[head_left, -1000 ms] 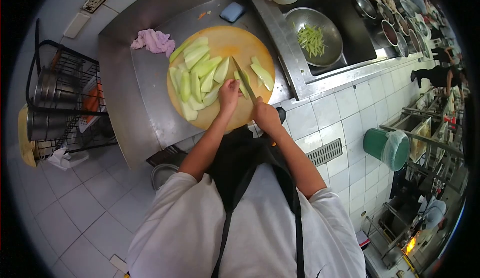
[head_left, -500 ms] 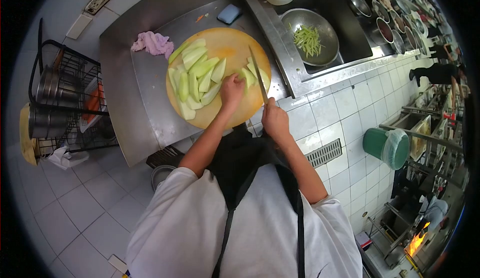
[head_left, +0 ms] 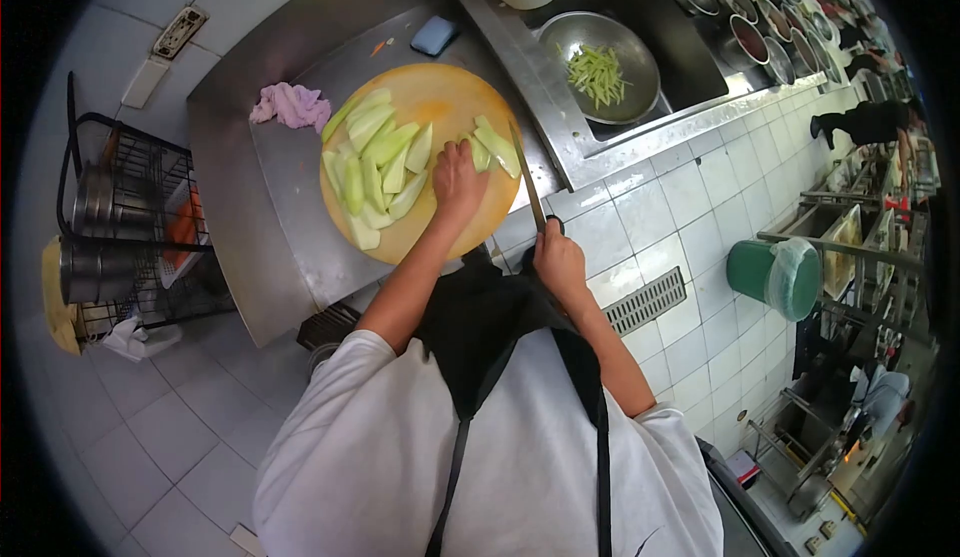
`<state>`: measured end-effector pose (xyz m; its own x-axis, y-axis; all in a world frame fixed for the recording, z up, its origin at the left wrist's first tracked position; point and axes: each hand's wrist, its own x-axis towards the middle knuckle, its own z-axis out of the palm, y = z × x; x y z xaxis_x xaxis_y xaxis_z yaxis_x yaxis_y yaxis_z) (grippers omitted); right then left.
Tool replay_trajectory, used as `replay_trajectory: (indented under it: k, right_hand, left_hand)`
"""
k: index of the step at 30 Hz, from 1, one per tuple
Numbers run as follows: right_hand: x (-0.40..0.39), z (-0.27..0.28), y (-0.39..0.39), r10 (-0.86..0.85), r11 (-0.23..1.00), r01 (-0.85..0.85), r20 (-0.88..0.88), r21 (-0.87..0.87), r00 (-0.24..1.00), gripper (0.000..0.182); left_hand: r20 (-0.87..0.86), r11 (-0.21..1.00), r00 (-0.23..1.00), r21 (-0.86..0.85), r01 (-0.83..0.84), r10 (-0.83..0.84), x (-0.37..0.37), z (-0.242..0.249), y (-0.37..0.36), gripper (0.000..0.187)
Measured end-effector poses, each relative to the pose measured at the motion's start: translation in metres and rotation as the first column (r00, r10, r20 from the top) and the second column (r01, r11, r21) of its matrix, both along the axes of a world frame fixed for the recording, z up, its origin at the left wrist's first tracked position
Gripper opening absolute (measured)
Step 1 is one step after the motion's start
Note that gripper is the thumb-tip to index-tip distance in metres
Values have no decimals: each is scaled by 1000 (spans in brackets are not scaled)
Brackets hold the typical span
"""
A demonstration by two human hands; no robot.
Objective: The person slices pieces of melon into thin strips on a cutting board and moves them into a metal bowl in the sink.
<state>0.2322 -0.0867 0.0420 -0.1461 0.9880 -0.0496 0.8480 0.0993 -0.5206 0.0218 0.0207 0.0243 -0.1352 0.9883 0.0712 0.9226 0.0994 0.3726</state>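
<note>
My right hand is closed round the handle of a long kitchen knife. Its blade points away from me along the right rim of the round cutting board, beside a few pale green melon-like slices. On the board, my left hand lies with its fingers stretched forward and slightly apart, their tips against the left side of those slices. Left of this hand is a pile of larger pale green wedges. Whether the fingertips press on a slice is hard to make out.
A pink cloth and a blue sponge lie on the steel counter. In the sink stands a metal bowl with green strips. A wire rack is at left, a green bin at right.
The knife has moved right, from over the slices to the board's edge. My left hand has shifted slightly left and its fingers have straightened. The whole view has shifted a little.
</note>
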Motion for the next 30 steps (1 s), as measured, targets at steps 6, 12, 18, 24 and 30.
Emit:
replay_trajectory:
  k: [6, 12, 18, 24, 30]
  right_hand:
    - [5, -2, -3, -12, 997, 14, 21, -80, 1000, 17]
    - [9, 5, -4, 4, 998, -4, 5, -67, 1000, 17]
    - [20, 7, -4, -1, 999, 1, -2, -47, 1000, 18]
    - [27, -4, -5, 21, 998, -21, -2, -58, 1000, 18]
    - [26, -9, -3, 8, 997, -5, 27, -82, 1000, 18]
  left_hand:
    - [-120, 996, 991, 63, 61, -54, -1, -15, 4, 36]
    - [-3, 996, 997, 44, -81, 81, -24, -24, 11, 28]
    - [401, 893, 915, -395, 216, -44, -73, 4, 19, 41]
    - [198, 883, 916, -256, 392, -349, -76, 4, 39, 37]
    - [138, 961, 989, -265, 80, -45, -5, 12, 58, 38]
